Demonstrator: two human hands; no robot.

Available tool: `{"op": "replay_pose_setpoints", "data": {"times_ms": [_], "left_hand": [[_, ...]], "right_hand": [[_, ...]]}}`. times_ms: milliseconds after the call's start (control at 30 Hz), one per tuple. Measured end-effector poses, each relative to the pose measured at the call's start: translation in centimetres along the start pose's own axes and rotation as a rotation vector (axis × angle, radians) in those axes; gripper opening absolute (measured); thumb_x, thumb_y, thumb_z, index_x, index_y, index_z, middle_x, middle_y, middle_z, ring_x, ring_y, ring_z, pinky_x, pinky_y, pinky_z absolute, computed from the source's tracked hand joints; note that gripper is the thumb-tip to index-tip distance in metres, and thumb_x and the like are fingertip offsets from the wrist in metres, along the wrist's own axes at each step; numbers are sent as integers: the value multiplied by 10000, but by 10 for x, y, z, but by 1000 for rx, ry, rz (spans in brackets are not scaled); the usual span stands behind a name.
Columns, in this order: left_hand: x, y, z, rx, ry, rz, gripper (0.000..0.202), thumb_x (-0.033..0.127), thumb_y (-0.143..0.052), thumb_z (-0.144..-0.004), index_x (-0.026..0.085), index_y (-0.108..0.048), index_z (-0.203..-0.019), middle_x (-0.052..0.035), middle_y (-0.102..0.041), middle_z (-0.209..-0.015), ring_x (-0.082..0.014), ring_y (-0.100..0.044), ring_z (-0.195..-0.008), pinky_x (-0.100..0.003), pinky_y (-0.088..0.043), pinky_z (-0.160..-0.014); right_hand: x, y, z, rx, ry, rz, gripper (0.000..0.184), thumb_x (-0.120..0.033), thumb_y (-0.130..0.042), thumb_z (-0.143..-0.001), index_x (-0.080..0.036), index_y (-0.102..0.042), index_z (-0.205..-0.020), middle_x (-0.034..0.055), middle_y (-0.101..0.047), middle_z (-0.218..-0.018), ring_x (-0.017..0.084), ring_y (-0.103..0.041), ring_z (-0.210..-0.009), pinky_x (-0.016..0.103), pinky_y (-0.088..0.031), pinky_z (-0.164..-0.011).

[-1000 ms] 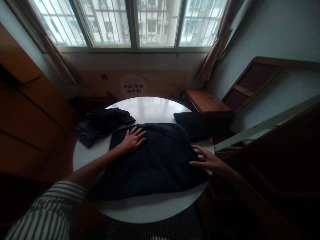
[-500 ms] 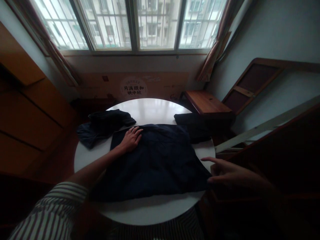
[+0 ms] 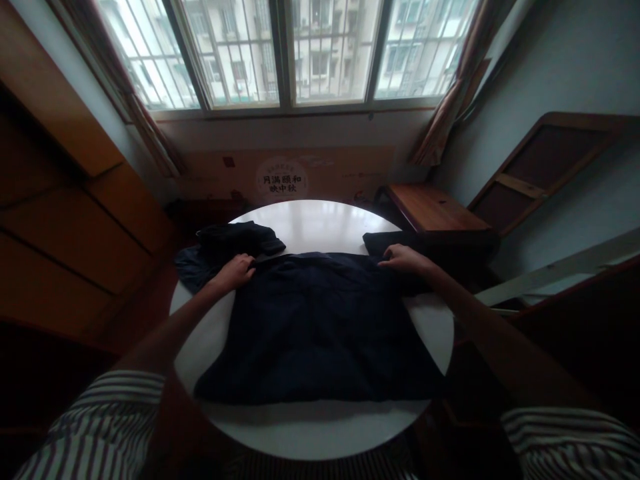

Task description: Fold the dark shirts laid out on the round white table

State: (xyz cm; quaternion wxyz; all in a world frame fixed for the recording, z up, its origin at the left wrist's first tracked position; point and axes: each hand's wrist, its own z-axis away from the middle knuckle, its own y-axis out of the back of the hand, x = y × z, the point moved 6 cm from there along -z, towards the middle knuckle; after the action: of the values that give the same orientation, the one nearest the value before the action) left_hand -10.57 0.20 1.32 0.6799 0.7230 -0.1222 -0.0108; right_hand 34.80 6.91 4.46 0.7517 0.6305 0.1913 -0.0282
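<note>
A dark navy garment (image 3: 320, 327) lies spread out on a round white table (image 3: 310, 430); its exact kind I cannot tell. Its narrower edge is on the far side, and its wider edge is toward me. My left hand (image 3: 239, 271) pinches the far left corner with bent fingers. At the far right corner, my right hand (image 3: 404, 259) has its fingers closed on the same cloth. Beyond my left hand sits a crumpled dark garment (image 3: 240, 237). A folded dark cloth (image 3: 380, 240) rests partly behind my right hand.
A wooden side table (image 3: 440, 208) stands past the table at the right, with a leaning wooden frame (image 3: 545, 167) beside it. Orange-brown cabinets (image 3: 75, 253) line the left side. A printed banner (image 3: 325, 170) runs below the barred window.
My left hand has moved left from the top of the cloth to its far left corner. My right hand has moved from the near right side to the far right corner and closed there.
</note>
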Motion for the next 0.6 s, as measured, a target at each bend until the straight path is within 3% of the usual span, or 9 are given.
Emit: {"op": "replay_pose_setpoints", "data": {"times_ms": [100, 233, 333, 467, 533, 600], "left_hand": [[-4, 4, -1, 55, 15, 41, 283, 279, -433, -917, 156, -674, -1001, -143, -673, -1045, -270, -641, -1002, -375, -491, -930], [-7, 9, -10, 111, 103, 104, 314, 309, -387, -961, 167, -658, -1033, -133, -694, -995, -262, -665, -918, -367, -506, -878], [-3, 15, -7, 190, 125, 100, 306, 346, -443, -948, 163, -660, -1062, -142, -682, -1023, -269, -653, -957, -381, -490, -932], [-6, 24, 31, 357, 220, 138, 312, 310, -482, -931, 136, -628, -1145, -162, -649, -1128, -287, -614, -1092, -432, -433, -1037], [-18, 22, 56, 341, 377, 252, 330, 304, -527, -917, 122, -601, -1182, -161, -655, -1120, -282, -629, -1071, -426, -469, -997], [-29, 14, 78, 228, 558, 480, 406, 344, -603, -894, 107, -568, -1222, -156, -666, -1093, -260, -671, -966, -384, -543, -865]], "right_hand": [[3, -2, -4, 59, 65, -1, 49, -186, -680, -726, -185, -653, -768, 75, -701, -837, 210, -636, -764, 269, -479, -663], [0, 5, -8, 177, 133, -81, 142, -157, -589, -788, -175, -620, -925, 70, -689, -887, 201, -637, -811, 273, -493, -717], [-8, 12, -4, 307, 112, -31, 193, -176, -565, -841, -161, -604, -1029, 116, -677, -953, 251, -641, -897, 341, -505, -801], [-48, 6, 25, 433, 249, 61, 281, -252, -572, -880, -134, -607, -1132, 190, -617, -1134, 344, -590, -1073, 457, -475, -938], [-79, -10, 46, 359, 380, 9, 289, -266, -554, -902, -140, -618, -1154, 184, -610, -1155, 340, -588, -1089, 463, -470, -965], [-113, -34, 67, 212, 507, -72, 297, -284, -552, -916, -161, -625, -1177, 161, -622, -1161, 312, -610, -1066, 444, -487, -960]]}}
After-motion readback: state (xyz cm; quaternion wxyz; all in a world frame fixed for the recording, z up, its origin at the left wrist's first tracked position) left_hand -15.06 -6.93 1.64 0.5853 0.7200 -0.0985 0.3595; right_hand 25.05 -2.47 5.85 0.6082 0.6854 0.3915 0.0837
